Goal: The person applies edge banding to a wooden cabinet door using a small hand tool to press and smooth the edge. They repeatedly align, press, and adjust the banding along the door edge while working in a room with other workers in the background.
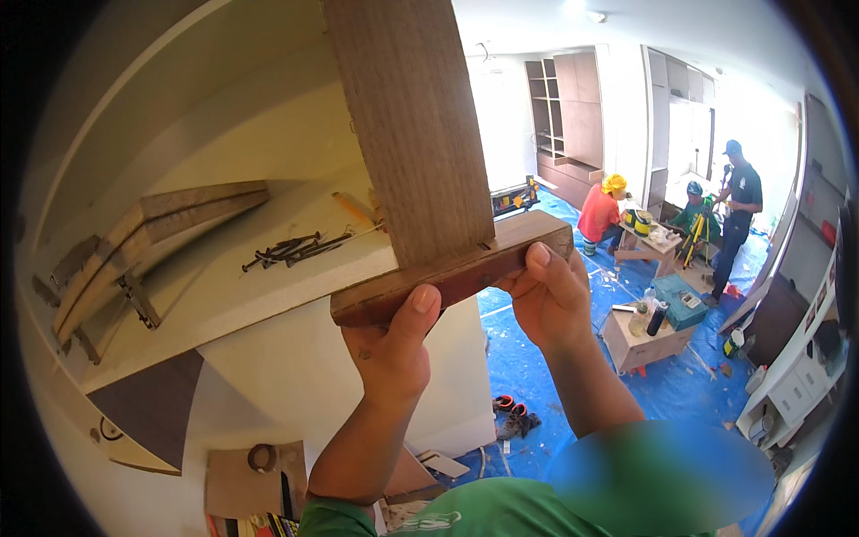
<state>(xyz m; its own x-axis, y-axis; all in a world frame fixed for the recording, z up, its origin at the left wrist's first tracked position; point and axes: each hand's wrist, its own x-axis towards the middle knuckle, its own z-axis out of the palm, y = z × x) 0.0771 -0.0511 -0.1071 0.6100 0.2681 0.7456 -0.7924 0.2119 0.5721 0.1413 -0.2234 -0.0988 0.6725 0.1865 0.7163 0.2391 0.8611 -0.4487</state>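
Note:
Both my hands hold a short dark brown wooden block (452, 276) up against the lower end of an upright wood-grain board (416, 134). My left hand (398, 345) grips the block near its left end, thumb on its front face. Toward the right end, my right hand (550, 300) pinches it with the thumb on the front and fingers beneath. Just left of the board, a pile of dark screws (288, 251) lies on a white shelf (233, 309). A tool with a yellow handle (353, 208) rests behind them, partly hidden by the board.
Curved wooden pieces (170, 208) with metal hinges lie on the shelf's left. Below are a tape roll (261, 457) and shoes (514, 416). Blue sheeting (573, 394) covers the floor around a wooden box (640, 345). Several people (741, 206) are farther back beside a yellow tripod (696, 233).

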